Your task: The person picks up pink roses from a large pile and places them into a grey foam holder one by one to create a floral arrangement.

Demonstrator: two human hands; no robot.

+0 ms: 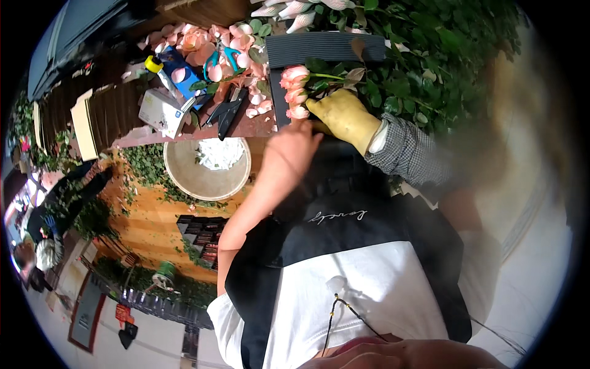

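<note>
Several pink roses [295, 92] lie in a row, heads to the left, on a dark ridged board at the bench edge. My right hand [345, 118], in a yellow glove, is closed just right of the heads, over where the rose stems run. Its fingertips meet the lower blooms. My left hand [290, 147] is bare, with its fingers curled at the lowest rose; what they pinch, if anything, is hidden. Above the glove, one green stem [329, 76] runs right from the top rose. A grey ridged strip [326, 50] lies beyond the roses.
Leafy stems [424, 67] pile up on the right. Loose petals [206, 40], teal-handled scissors [221, 61], a black stapler [226, 114] and a white box [163, 114] lie at the left. Below them stands a round bin [178, 181] with white pieces inside. Wrapped blooms [301, 12] lie at the back.
</note>
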